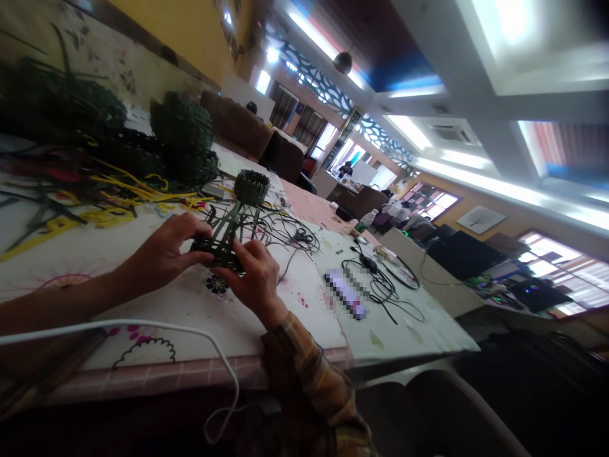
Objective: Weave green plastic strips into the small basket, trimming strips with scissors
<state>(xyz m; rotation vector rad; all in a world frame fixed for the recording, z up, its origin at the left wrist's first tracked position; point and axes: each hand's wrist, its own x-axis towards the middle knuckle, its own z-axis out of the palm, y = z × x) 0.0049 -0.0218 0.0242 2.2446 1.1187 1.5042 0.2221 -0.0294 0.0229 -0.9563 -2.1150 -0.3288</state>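
Gripping from both sides, the left hand [164, 251] and the right hand [254, 279] hold a dark green woven strip base [223, 244] just above the floral tablecloth [190, 304] at the near table edge. The left hand's fingers curl over the piece's left end, thumb pressed along its near side. The right hand pinches the piece's right corner between thumb and fingers.

Progress, judged from the layout: the flat woven bottom appears formed, while loose unwoven strips [245, 219] fan out from it toward the far side; side walls are not yet raised. A small finished green basket [251, 186] stands just beyond, and larger dark green woven pieces [183, 136] sit farther back on the left. Loose yellow strips [124, 200] lie scattered to the left.

Hard to make out: the weave pattern under the fingers is hidden, and the picture is tilted and blurred. A phone [346, 293] lies to the right, its screen obscured, beside black cables [385, 285]. A white cable [143, 327] crosses the near edge and is cut off at the left border.
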